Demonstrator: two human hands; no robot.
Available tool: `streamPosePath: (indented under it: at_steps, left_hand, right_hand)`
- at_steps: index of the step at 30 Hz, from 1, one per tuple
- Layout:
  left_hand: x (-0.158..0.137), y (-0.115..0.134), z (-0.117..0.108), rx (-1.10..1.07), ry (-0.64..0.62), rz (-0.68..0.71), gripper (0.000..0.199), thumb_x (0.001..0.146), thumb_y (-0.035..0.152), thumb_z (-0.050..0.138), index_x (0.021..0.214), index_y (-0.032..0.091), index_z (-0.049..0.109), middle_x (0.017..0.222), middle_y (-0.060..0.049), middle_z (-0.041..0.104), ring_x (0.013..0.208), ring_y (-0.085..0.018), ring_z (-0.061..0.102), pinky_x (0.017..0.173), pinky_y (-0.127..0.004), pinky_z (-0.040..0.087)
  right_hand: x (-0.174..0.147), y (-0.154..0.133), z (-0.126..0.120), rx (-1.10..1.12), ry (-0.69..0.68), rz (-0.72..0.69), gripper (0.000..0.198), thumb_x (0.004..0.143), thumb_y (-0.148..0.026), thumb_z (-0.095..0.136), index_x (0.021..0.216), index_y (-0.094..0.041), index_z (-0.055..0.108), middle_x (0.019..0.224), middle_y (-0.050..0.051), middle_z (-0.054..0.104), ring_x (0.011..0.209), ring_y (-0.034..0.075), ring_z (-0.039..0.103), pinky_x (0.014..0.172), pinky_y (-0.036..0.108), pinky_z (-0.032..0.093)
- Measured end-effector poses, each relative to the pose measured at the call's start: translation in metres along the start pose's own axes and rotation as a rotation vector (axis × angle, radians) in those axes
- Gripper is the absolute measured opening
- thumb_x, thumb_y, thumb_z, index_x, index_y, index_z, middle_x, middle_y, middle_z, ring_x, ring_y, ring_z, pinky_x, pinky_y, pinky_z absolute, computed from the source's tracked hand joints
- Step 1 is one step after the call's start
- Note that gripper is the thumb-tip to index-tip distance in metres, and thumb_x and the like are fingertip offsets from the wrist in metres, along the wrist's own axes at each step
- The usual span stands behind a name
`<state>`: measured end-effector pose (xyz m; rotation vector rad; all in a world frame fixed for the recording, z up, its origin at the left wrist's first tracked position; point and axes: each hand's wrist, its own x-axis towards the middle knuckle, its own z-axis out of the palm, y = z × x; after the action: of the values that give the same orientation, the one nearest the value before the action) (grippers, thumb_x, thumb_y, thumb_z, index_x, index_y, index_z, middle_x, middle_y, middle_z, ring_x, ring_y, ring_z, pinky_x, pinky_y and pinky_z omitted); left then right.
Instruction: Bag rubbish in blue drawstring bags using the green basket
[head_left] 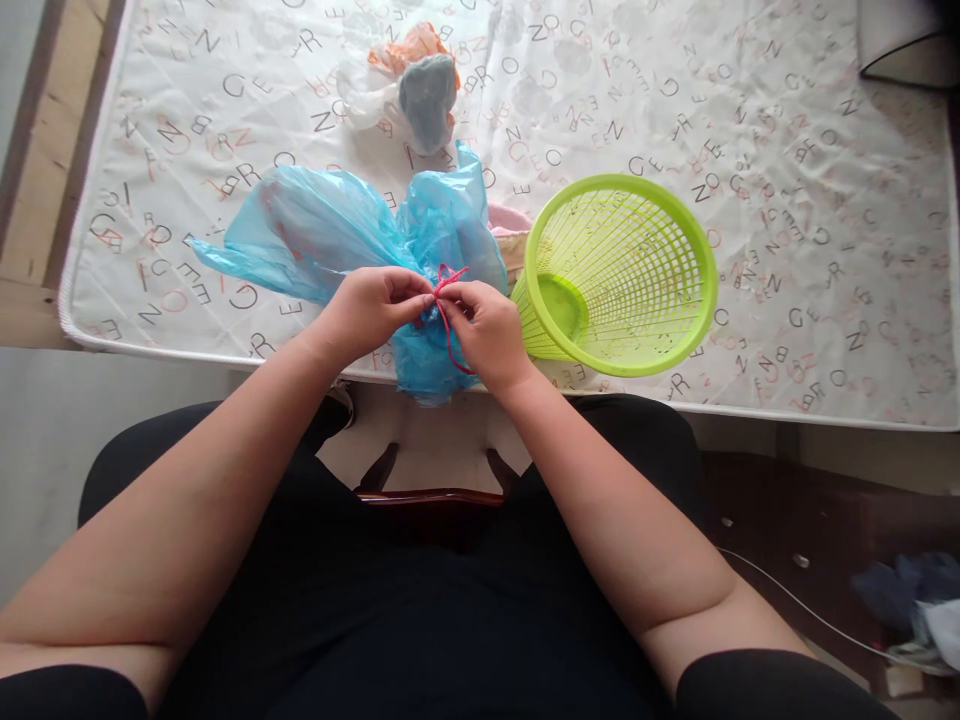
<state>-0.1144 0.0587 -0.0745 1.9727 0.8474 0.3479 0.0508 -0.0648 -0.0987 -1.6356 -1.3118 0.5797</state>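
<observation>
A blue plastic bag (315,225) lies at the near edge of the mattress, gathered in at its middle. Around that gathered neck runs a thin red string (457,350), with a loop above my fingers and a tail hanging below. My left hand (382,305) pinches the string at the neck from the left side. From the right, my right hand (484,325) pinches the same string, its fingertips touching or nearly touching the left ones. The knot itself is mostly hidden by my fingers.
Close to my right hand a green mesh basket (622,360) leans with its mouth toward me. Pink and beige cloth (510,225) shows behind the bag. Farther back lie crumpled grey and orange plastic bags (427,100). The letter-printed mattress (810,250) spans the view.
</observation>
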Motion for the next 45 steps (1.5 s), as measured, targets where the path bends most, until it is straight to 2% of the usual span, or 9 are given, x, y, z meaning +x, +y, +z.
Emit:
streamPosePath:
  at_steps: [7, 12, 19, 25, 34, 41, 45]
  left_hand:
    - [-0.003, -0.003, 0.002, 0.160, 0.007, 0.066, 0.019, 0.095, 0.037, 0.075, 0.099, 0.024, 0.087, 0.084, -0.003, 0.083, 0.079, -0.019, 0.073, 0.076, -0.030, 0.058]
    - [-0.004, -0.006, 0.005, 0.254, -0.019, 0.106, 0.016, 0.093, 0.036, 0.074, 0.090, 0.025, 0.087, 0.079, -0.002, 0.080, 0.074, -0.018, 0.070, 0.075, -0.030, 0.055]
    - [-0.004, -0.003, 0.005, 0.176, 0.049, 0.058, 0.019, 0.095, 0.040, 0.076, 0.096, 0.024, 0.086, 0.080, -0.002, 0.081, 0.074, -0.018, 0.070, 0.074, -0.030, 0.056]
    - [-0.003, 0.001, 0.006, 0.086, 0.027, 0.024, 0.024, 0.098, 0.043, 0.075, 0.098, 0.022, 0.086, 0.078, -0.003, 0.080, 0.072, -0.018, 0.071, 0.071, -0.030, 0.056]
    - [-0.004, -0.004, 0.013, 0.156, 0.033, 0.059, 0.011, 0.092, 0.032, 0.077, 0.094, 0.023, 0.083, 0.081, -0.001, 0.081, 0.073, -0.016, 0.071, 0.073, -0.028, 0.056]
    - [-0.006, -0.004, 0.013, 0.211, 0.025, 0.113, 0.008, 0.093, 0.030, 0.075, 0.094, 0.024, 0.080, 0.086, -0.002, 0.081, 0.076, -0.017, 0.072, 0.079, -0.030, 0.058]
    - [-0.006, -0.005, 0.011, 0.215, 0.043, 0.150, 0.011, 0.095, 0.031, 0.074, 0.097, 0.024, 0.082, 0.093, -0.003, 0.083, 0.085, -0.019, 0.075, 0.086, -0.031, 0.060]
  right_hand:
    - [-0.003, -0.003, 0.002, -0.145, -0.033, 0.013, 0.015, 0.107, -0.028, 0.063, 0.099, -0.024, 0.074, 0.105, 0.007, 0.078, 0.101, 0.023, 0.070, 0.103, 0.041, 0.056]
    - [-0.003, -0.002, 0.005, -0.179, -0.044, 0.037, 0.012, 0.103, -0.022, 0.063, 0.094, -0.023, 0.070, 0.099, 0.005, 0.074, 0.091, 0.020, 0.065, 0.096, 0.037, 0.053]
    - [-0.001, 0.001, 0.003, -0.082, -0.034, 0.011, 0.013, 0.107, -0.030, 0.063, 0.100, -0.024, 0.072, 0.107, 0.007, 0.077, 0.097, 0.022, 0.068, 0.099, 0.040, 0.055]
    - [-0.002, 0.000, 0.002, -0.103, -0.018, 0.015, 0.016, 0.109, -0.029, 0.061, 0.099, -0.024, 0.073, 0.107, 0.008, 0.078, 0.100, 0.023, 0.070, 0.101, 0.041, 0.055]
    - [-0.005, -0.004, 0.005, -0.213, -0.011, 0.073, 0.010, 0.099, -0.019, 0.064, 0.090, -0.023, 0.066, 0.099, 0.006, 0.074, 0.089, 0.021, 0.065, 0.092, 0.037, 0.052]
    - [-0.003, -0.006, 0.005, -0.118, 0.010, 0.115, 0.010, 0.095, -0.019, 0.062, 0.087, -0.024, 0.060, 0.094, 0.004, 0.072, 0.089, 0.020, 0.064, 0.091, 0.037, 0.053]
    - [-0.003, -0.006, 0.003, -0.079, -0.009, 0.111, 0.008, 0.096, -0.022, 0.062, 0.088, -0.024, 0.062, 0.093, 0.003, 0.072, 0.088, 0.020, 0.064, 0.091, 0.037, 0.054]
